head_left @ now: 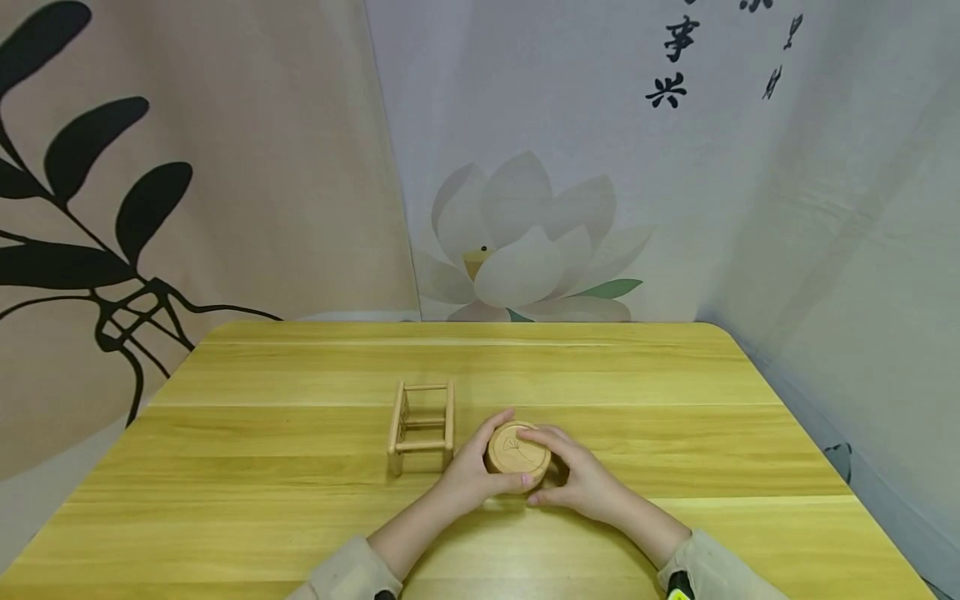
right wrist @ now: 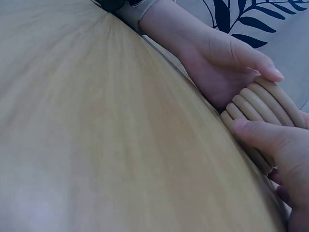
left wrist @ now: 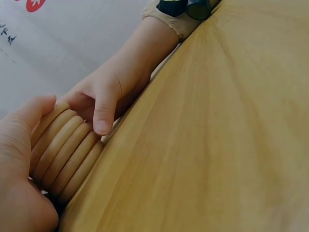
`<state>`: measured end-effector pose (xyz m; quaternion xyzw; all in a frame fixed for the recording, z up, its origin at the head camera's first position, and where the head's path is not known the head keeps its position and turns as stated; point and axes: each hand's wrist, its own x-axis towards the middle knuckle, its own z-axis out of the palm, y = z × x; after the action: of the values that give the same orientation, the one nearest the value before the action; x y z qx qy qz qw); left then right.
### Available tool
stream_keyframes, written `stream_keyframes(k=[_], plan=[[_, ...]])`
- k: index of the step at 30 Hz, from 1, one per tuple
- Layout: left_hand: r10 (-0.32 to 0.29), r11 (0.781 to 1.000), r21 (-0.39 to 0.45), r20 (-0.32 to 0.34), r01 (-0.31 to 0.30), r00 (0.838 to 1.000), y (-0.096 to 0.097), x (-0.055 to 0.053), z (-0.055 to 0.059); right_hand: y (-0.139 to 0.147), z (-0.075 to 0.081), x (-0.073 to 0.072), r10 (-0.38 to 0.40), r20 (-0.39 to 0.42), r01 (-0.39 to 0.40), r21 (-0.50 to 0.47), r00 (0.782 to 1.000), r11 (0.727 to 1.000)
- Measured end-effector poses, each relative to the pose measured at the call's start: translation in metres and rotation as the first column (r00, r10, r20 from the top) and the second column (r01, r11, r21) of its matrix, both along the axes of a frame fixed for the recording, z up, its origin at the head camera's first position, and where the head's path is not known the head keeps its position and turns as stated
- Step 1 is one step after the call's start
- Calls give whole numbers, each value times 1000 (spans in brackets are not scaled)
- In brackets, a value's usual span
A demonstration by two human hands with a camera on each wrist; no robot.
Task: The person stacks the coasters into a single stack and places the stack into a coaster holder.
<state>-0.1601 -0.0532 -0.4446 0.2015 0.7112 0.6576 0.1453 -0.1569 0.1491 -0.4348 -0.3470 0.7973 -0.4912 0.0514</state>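
Note:
A stack of several round wooden coasters [head_left: 516, 452] stands on the table between my hands, its top one engraved with a leaf-like line pattern. My left hand [head_left: 477, 467] grips the stack from the left, the thumb along the near side. From the right, my right hand [head_left: 581, 475] holds it too, with a finger on the top coaster and the thumb low. The coasters' layered rims [left wrist: 65, 150] show in the left wrist view. In the right wrist view, the right thumb [right wrist: 256, 133] presses the lower rims. The fingers behind the stack are largely hidden.
A small wooden rack [head_left: 423, 444] with thin bars stands just left of my left hand. The wooden table [head_left: 247, 467] reaches back to a printed curtain [head_left: 315, 167] with leaves and a lotus.

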Motion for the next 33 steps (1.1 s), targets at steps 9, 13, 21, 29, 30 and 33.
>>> stream_keyframes(k=[9,13,21,29,30,33], plan=[[38,999,0,25,-39,999,7,-1,-4,5,-26,-12,-29,21,29,22,999,999],[64,998,-17,16,-64,998,9,-1,-5,6,-29,-14,-28,16,28,-7,999,1000],[96,995,10,25,-96,995,11,5,6,1,-14,-8,-51,14,51,-14,999,999],[93,994,57,31,-95,995,11,6,7,-4,6,1,-46,-7,46,-3,999,999],[92,994,57,32,-94,995,11,5,4,-4,7,1,-48,-16,48,1,999,999],[87,994,68,45,-90,995,11,1,-5,-2,2,-2,-55,-25,55,-4,998,999]])
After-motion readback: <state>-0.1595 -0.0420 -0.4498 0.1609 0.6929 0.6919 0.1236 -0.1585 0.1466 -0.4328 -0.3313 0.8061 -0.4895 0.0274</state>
